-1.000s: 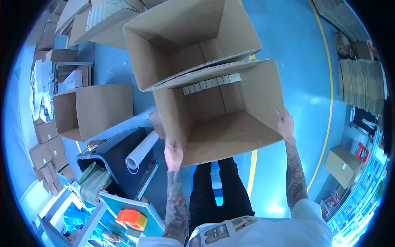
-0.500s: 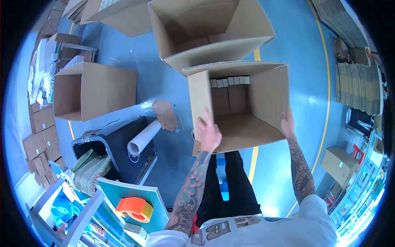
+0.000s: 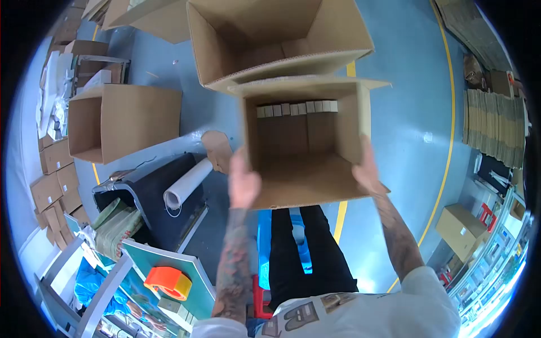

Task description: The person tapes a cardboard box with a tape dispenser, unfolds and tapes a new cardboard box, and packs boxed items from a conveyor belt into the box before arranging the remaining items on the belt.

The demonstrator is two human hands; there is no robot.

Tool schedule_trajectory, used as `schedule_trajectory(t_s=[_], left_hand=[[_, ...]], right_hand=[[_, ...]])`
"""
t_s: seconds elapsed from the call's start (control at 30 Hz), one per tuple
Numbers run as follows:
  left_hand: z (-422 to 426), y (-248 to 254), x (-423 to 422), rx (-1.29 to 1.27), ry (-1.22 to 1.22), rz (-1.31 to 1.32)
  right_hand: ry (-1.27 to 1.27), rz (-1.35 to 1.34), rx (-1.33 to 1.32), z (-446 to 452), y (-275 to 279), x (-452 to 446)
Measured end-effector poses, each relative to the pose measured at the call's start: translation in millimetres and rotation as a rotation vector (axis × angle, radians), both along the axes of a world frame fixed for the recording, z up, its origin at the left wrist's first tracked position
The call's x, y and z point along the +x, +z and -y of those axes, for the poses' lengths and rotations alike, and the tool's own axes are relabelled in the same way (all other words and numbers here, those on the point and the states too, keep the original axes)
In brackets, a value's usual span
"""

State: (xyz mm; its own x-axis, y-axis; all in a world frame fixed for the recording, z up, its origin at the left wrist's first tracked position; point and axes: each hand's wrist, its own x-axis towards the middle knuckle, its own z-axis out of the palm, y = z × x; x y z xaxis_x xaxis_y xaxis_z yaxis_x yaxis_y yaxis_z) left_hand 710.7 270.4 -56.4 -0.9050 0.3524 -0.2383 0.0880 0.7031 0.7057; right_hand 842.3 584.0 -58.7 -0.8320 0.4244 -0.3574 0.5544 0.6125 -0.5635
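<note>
An open cardboard box stands in front of my legs, its opening toward me. Along its far inner wall runs a row of several small white boxes. My left hand is at the box's left edge, smeared by motion; its grip cannot be made out. On the opposite side, my right hand is closed round the right edge, with the thumb on the inside and the other fingers partly hidden.
A larger open box stands directly beyond. To the left are another box, a black bin, a white roll and a bench with an orange tape dispenser. Flattened cardboard is stacked right. Another person's blue sleeve shows lower left.
The box has shifted slightly left in view and faces me more squarely. Its left flap, which stood across part of the opening, has swung outward. My left hand has moved left with it.
</note>
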Motion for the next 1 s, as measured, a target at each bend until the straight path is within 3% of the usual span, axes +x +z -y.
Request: schedule_trajectory(t_s=[0.03, 0.1, 0.17, 0.27, 0.3, 0.37, 0.4, 0.43, 0.5, 0.53, 0.57, 0.67, 0.73, 0.83, 0.93, 0.97, 1.0], left_hand=[[21.4, 12.9, -9.7, 0.034, 0.115, 0.145], [57.8, 33.2, -19.6, 0.092, 0.351, 0.444], [87.3, 17.8, -36.7, 0.141, 0.414, 0.508], [113.9, -24.0, -28.1, 0.255, 0.569, 0.643], [113.0, -40.4, -29.4, 0.014, 0.559, 0.413], [115.2, -69.7, -23.6, -0.487, 0.496, -0.028], [104.0, -87.3, -21.2, -0.611, 0.458, -0.089], [88.1, -106.0, -16.8, -0.732, 0.422, -0.144], [72.7, -138.3, -7.5, -0.691, 0.304, 0.192], [74.2, -165.9, 0.4, -0.141, 0.493, 0.526], [76.9, -187.8, 7.4, 0.44, 0.653, 0.821], [56.1, -157.5, 3.0, 0.646, 0.614, 0.937], [61.6, -141.7, 24.4, 0.752, 0.626, 1.01], [88.1, -107.8, 54.9, 0.596, 0.519, 0.697], [91.0, -25.7, 110.5, 0.327, 0.755, 0.437], [89.3, -4.2, 126.2, 0.288, 0.812, 0.334], [83.6, 22.5, 134.1, 0.22, 0.709, 0.253]], right_hand=[[-0.048, -0.151, -0.097, -30.5, 5.2, 25.6], [-0.523, -0.114, -0.815, -76.7, 41.1, 38.4], [-0.465, 0.013, -0.587, -128.6, -27.6, 111.3], [-0.644, 0.121, -0.668, -161.7, -41.6, 118.7], [-0.627, 0.112, -0.679, -173.7, -61.9, 117.4], [-0.429, 0.239, 0.106, -173.2, -107.4, 133.9], [-0.307, 0.283, 0.502, -173.4, -123.1, 133.8], [-0.294, 0.279, 0.501, -169.4, -129.2, 121.3], [-0.45, 0.381, -0.085, -141.7, -133.3, 75.7], [-0.524, 0.438, -0.382, -127.4, -132.2, 63.5], [-0.515, 0.445, -0.385, -119.1, -132.3, 58.7], [-0.64, 0.392, -1.02, -106.7, -132.5, 43.1], [-0.649, 0.399, -0.962, -102.4, -115.9, 41.5], [-0.688, 0.339, -0.882, -92.7, -85.0, 37.4], [-0.071, 0.196, -0.029, -68.7, -44.2, 55.1], [-0.139, 0.005, -0.026, -63.6, -29.7, 46.1], [-0.129, -0.12, 0.066, -57.1, -3.9, 22.9]])
